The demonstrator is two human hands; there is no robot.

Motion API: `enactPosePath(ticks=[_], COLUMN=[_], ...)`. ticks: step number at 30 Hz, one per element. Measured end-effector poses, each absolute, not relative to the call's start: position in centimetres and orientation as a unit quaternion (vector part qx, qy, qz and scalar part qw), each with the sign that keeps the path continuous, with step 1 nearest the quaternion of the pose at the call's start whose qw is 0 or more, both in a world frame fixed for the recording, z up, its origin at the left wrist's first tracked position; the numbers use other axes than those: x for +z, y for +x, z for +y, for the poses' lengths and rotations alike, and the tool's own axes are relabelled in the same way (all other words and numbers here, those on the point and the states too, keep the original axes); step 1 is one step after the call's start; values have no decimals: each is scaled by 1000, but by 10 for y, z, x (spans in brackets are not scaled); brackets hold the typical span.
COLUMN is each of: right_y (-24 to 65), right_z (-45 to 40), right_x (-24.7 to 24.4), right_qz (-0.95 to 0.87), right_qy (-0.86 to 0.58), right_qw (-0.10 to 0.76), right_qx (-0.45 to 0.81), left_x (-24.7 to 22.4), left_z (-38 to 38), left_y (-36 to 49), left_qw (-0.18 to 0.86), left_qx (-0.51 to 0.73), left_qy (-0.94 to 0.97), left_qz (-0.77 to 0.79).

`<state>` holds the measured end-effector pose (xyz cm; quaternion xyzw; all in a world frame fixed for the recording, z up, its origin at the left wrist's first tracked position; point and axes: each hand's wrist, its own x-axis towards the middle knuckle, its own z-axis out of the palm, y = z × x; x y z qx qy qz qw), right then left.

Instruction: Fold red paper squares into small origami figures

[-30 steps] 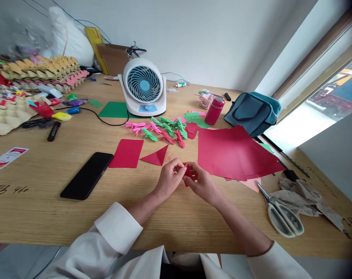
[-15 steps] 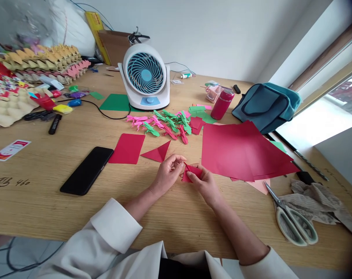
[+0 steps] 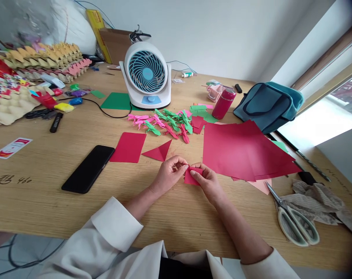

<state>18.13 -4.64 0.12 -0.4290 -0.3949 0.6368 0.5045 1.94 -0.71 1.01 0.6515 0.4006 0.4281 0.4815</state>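
Note:
A small folded red paper [image 3: 191,178] is held between both hands above the wooden table. My left hand [image 3: 171,173] pinches its left upper edge between thumb and fingertips. With the thumb on top and fingers behind, my right hand [image 3: 207,181] grips its right side. Just beyond my left hand lies a red paper triangle [image 3: 159,151], and left of that a red paper rectangle [image 3: 128,147]. Several folded pink, green and red paper pieces [image 3: 170,122] lie behind. Large red sheets [image 3: 240,149] spread out to the right of my right hand.
A black phone [image 3: 88,169] lies at the left. The white fan [image 3: 147,77] stands at the back, with a red bottle [image 3: 223,103] and a blue bag [image 3: 267,106] to its right. Scissors [image 3: 292,217] and a crumpled cloth [image 3: 318,201] are at the right.
The small red paper has turned, and its lower part now hangs squarer below my fingers. My left fingertips have shifted slightly right along its edge. The camera view has shifted a little.

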Motion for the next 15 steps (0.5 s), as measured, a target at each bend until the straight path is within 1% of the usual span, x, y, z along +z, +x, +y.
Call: enactPosePath(ticks=[7, 15], right_y=[178, 174], right_z=[-46, -45], right_x=[0, -3], right_qz=[-368, -378], right_qy=[-429, -468], right_qw=[486, 507], right_qx=[667, 617], left_x=[12, 7], left_z=[-7, -8], left_y=[19, 21], left_qw=[477, 474], left_qx=[434, 451], left_qy=[654, 638], left_qz=[396, 406])
